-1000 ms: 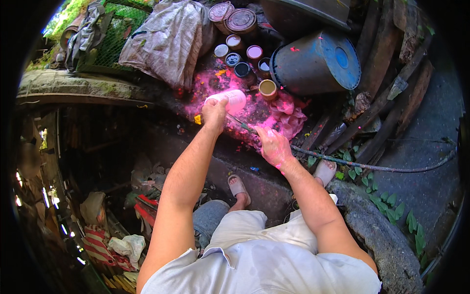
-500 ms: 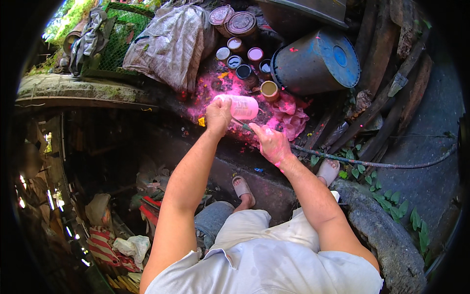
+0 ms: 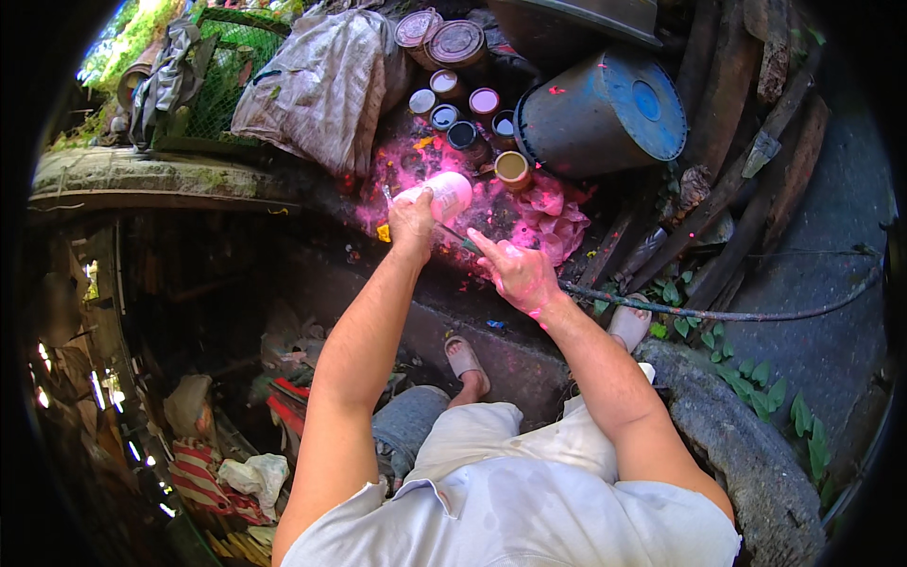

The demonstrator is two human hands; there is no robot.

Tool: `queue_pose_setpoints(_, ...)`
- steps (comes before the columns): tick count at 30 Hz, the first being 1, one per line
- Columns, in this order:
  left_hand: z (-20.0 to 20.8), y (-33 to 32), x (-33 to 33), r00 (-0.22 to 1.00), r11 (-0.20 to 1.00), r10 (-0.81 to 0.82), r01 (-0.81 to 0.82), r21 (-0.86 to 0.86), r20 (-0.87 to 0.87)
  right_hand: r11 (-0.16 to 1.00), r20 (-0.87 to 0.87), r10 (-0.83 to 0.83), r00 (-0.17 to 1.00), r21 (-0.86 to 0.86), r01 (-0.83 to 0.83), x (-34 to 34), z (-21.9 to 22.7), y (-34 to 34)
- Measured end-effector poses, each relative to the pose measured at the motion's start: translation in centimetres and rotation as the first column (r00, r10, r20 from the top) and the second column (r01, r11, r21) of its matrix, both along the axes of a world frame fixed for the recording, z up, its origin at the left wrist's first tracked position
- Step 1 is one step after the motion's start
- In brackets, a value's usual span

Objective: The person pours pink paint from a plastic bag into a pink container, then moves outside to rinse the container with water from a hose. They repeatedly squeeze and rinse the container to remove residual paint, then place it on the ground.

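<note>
My left hand (image 3: 412, 225) is closed around one end of a pink plastic container (image 3: 452, 195), which lies tilted on its side in the grip. My right hand (image 3: 521, 274), smeared with pink, holds a thin rod-like tool (image 3: 455, 235) with a dark green part near the fingers; its index finger stretches along it. The tool runs toward my left hand, where the palm and fingers hide its middle. A narrow pale tip shows just past my left hand, seemingly in line with the tool. Pink-splattered ground and a crumpled pink plastic bag (image 3: 557, 222) are beneath and beside the hands.
Open paint cans, including an ochre one (image 3: 512, 168) and a dark one (image 3: 463, 135), stand beyond the hands. A blue-based bucket (image 3: 605, 111) lies tipped at the right. A grey sack (image 3: 316, 85), wooden beams (image 3: 746, 170) and a hose (image 3: 737, 314) surround the spot.
The pink container has shifted left and tilted, its free end now higher. My left hand has moved slightly left with it. The right hand stays near its place, its index finger more extended.
</note>
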State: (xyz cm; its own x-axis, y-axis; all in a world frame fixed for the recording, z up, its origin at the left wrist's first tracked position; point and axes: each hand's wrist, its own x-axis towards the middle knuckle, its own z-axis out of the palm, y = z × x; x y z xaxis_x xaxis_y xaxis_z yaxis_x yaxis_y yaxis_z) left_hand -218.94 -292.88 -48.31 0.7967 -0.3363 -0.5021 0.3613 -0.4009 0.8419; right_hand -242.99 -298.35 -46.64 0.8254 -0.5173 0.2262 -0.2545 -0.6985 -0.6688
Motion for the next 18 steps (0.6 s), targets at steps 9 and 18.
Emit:
queue_pose_setpoints(9, 3.0, 0.8, -1.1, 0.302, 0.742, -0.671, 0.27, 0.614, 0.678, 0.994, 0.104, 0.101, 0.989, -0.052, -0.095, 0.3, 0.4, -0.6)
queue_pose_setpoints(18, 1.0, 1.7, -2.6, -0.203, 0.507, -0.794, 0.297, 0.809, 0.572, 0.881, -0.224, -0.045, 0.974, 0.45, 0.145, 4.3, -1.1, -1.9)
